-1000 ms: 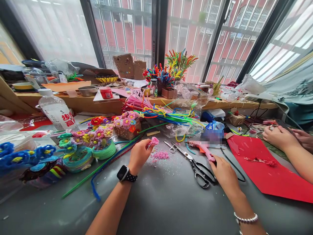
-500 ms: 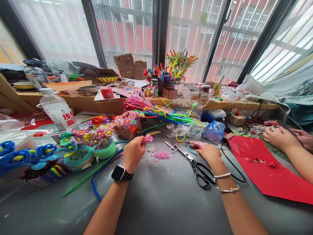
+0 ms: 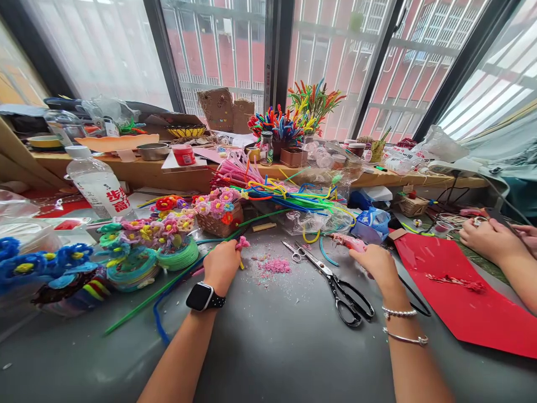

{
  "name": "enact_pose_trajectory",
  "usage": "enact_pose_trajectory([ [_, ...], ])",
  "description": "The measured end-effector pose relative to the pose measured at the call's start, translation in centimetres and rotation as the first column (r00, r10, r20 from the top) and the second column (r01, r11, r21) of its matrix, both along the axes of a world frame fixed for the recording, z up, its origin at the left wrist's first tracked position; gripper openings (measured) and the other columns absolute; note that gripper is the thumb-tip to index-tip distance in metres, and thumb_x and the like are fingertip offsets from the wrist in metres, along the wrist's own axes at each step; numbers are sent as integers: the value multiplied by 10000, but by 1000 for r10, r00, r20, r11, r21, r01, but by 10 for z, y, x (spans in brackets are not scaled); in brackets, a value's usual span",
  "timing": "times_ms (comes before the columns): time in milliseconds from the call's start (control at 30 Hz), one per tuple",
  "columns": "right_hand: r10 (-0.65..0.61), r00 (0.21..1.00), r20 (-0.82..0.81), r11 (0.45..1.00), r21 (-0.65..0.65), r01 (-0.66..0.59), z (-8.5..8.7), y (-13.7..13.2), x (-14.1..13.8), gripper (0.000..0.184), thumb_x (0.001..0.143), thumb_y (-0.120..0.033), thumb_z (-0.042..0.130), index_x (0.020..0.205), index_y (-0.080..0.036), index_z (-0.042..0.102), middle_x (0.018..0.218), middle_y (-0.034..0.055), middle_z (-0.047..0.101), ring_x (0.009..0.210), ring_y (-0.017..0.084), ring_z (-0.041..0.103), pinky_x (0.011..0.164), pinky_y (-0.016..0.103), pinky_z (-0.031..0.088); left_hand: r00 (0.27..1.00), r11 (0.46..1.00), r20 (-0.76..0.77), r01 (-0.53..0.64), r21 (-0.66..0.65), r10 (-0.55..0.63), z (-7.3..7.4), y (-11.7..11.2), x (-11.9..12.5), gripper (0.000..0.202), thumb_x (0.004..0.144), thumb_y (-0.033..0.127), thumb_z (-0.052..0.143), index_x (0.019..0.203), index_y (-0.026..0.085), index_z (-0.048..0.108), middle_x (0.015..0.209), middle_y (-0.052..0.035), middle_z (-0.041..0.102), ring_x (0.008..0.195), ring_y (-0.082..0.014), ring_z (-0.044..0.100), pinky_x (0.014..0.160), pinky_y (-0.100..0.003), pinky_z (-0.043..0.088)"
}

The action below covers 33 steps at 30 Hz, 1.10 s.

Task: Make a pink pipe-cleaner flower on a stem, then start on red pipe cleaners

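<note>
My left hand [image 3: 221,263], with a watch on its wrist, is closed on a small pink fuzzy flower [image 3: 242,243]. A short yellow piece shows below its fingers. My right hand [image 3: 376,263] is wrapped round a pink glue gun [image 3: 350,243], its tip pointing left and its black cord [image 3: 415,296] trailing behind. Between the hands lies a heap of pink fuzz clippings [image 3: 274,265]. Large black-handled scissors [image 3: 335,285] and a smaller pair [image 3: 293,252] rest just left of the glue gun.
Baskets of fuzzy flowers [image 3: 178,254] stand at left, by a plastic bottle [image 3: 98,184]. Pipe cleaners [image 3: 289,196] are piled at the back. Red paper [image 3: 457,285] lies at right, near another person's hands [image 3: 490,238]. A cluttered wooden ledge [image 3: 201,173] runs under the window.
My right hand has drawn the glue gun to the right, away from the scissors. My left hand has shifted slightly left and down, tilting the pink flower.
</note>
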State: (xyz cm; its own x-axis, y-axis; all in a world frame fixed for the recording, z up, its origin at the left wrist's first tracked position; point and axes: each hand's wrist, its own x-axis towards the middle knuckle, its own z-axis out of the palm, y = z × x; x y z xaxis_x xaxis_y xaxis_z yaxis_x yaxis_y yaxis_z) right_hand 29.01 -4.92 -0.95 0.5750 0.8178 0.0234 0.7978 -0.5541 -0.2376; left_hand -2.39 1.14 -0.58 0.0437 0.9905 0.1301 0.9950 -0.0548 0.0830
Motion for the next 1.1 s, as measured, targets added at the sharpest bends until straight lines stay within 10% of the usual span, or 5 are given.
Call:
enact_pose_trajectory([
  [267,74,903,-423,983,181,4,2,6,-10,344,637,-429,484,825,-152,565,657,67,633,522,167,577,386,215,367,997,997,32,-71,-21,71,4,-3,0,307,763,293,348,915,154,575,895,-141,634,794,-279,600,565,-307,405],
  [533,232,962,-146,937,301,-180,4,6,-33,354,632,-404,510,859,-141,581,804,78,627,693,189,561,578,249,378,994,994,60,-90,61,86,4,-4,3,317,782,297,311,917,159,562,885,-130,628,780,-271,600,564,-304,404],
  [1100,380,925,2,915,141,-377,-1,4,-52,293,615,-399,537,804,-175,539,821,44,595,698,174,540,515,226,309,995,996,62,-76,55,72,3,-5,6,325,788,300,314,931,153,567,901,-130,618,786,-256,594,566,-292,399],
])
